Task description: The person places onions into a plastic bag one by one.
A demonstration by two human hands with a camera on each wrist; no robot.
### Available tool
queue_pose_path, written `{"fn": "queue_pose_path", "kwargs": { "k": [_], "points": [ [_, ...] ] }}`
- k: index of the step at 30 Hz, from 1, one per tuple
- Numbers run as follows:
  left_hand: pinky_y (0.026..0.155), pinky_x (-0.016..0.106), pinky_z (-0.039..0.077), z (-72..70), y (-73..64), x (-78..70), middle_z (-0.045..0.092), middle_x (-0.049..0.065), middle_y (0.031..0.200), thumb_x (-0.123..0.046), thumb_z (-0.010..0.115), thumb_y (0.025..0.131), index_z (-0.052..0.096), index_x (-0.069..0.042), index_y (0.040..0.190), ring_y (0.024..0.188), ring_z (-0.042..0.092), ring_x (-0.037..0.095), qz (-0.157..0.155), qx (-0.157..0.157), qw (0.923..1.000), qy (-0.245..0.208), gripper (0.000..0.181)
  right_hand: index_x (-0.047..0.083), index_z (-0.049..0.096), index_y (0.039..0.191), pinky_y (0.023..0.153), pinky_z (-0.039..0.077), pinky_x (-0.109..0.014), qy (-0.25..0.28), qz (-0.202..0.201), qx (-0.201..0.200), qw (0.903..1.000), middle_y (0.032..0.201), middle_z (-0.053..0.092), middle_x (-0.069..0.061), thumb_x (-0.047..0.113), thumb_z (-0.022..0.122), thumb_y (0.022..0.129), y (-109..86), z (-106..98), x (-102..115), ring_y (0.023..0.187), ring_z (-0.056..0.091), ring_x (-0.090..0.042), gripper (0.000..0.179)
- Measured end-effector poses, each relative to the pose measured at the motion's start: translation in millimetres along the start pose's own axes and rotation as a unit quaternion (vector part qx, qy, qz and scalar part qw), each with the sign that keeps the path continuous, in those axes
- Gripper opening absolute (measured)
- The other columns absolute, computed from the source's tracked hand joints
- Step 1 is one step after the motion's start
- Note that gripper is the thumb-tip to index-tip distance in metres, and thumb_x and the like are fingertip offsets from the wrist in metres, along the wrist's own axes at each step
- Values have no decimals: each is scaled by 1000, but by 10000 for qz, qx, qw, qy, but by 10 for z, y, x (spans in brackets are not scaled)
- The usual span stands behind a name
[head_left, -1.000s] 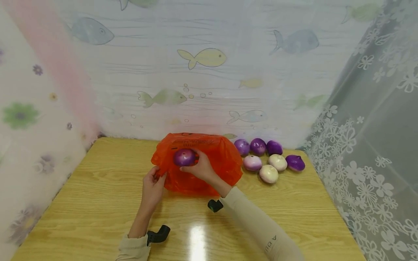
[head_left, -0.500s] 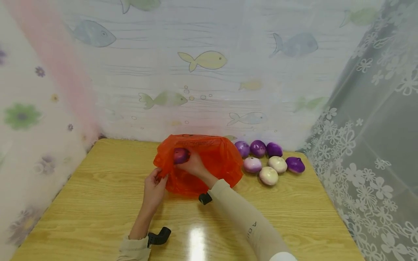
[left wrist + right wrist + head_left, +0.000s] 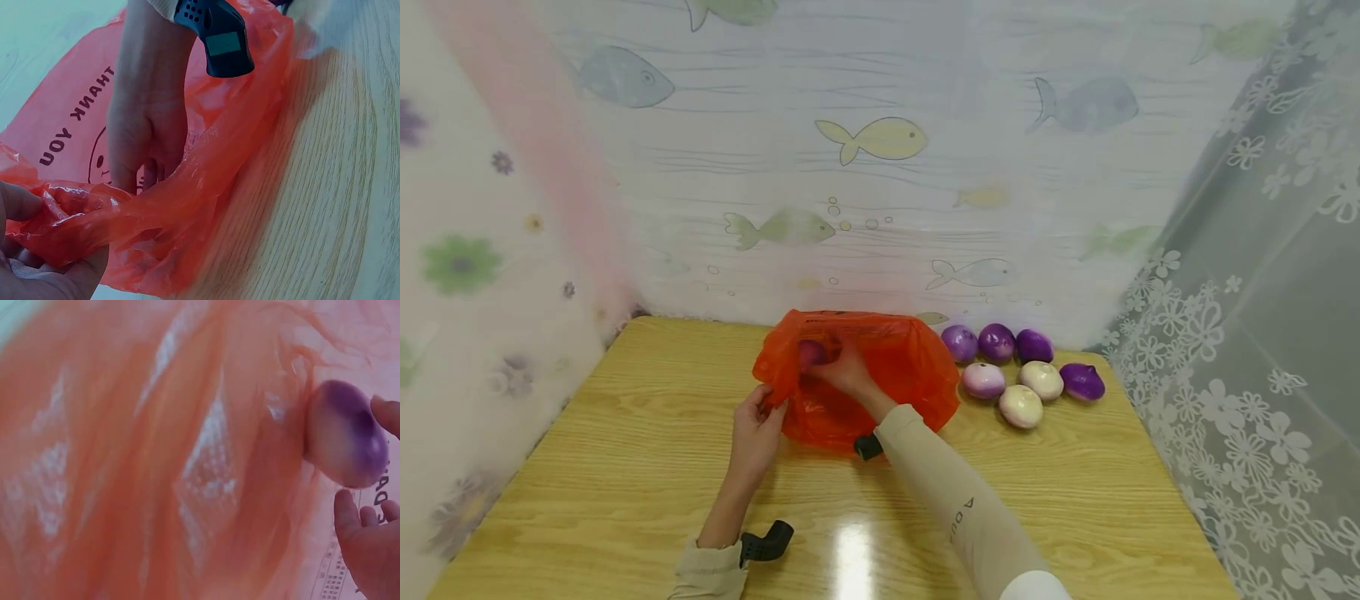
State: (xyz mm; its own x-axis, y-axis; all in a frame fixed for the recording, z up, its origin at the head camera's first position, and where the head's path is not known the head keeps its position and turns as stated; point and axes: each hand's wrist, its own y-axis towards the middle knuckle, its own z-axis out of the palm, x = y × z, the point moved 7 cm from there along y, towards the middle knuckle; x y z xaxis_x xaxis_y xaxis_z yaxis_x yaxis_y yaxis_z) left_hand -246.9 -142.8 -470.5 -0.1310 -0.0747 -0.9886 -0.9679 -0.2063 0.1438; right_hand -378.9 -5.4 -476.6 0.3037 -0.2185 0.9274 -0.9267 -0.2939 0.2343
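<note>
An orange-red plastic bag (image 3: 917,350) lies on its side with its mouth towards me. My left hand (image 3: 756,437) grips the left edge of the mouth; in the left wrist view the film bunches between thumb and fingers (image 3: 22,203). Inside the bag is my right hand (image 3: 847,372), next to a purple-and-white onion (image 3: 347,434). In the right wrist view the thumb and fingers are spread around the onion's near side, with a small gap below it. Film partly veils the onion (image 3: 811,354) in the head view. Printed lettering shows on the bag's inside.
To the right of the bag stand several more onions, among them a deep purple one (image 3: 1082,382) and a whitish one (image 3: 1021,407). The wooden table (image 3: 625,467) ends at a fish-patterned curtain (image 3: 880,208) behind. Black devices (image 3: 767,542) are worn on both wrists.
My right hand has carried the onion deeper into the bag, up and to the left, and the onion now sits slightly apart from its palm. The left hand keeps its grip on the edge.
</note>
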Motion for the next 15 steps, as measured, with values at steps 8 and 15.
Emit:
{"fn": "queue_pose_path", "kwargs": {
  "k": [8,15],
  "points": [
    [72,15,47,-11,-9,-14,63,25,115,-1,54,102,60,9,121,83,54,7,-52,-3,10000,5,22,5,53,142,110,45,-46,-242,591,-211,9977,141,58,-19,9,84,83,-41,-116,11,129,55,-35,66],
    [72,15,46,-36,0,-4,63,25,118,-1,54,103,58,9,126,84,53,9,-129,-6,9998,125,26,-3,48,144,110,45,-46,-426,762,-168,9960,144,54,-22,9,80,86,-162,-177,123,131,52,-37,68]
  ]
}}
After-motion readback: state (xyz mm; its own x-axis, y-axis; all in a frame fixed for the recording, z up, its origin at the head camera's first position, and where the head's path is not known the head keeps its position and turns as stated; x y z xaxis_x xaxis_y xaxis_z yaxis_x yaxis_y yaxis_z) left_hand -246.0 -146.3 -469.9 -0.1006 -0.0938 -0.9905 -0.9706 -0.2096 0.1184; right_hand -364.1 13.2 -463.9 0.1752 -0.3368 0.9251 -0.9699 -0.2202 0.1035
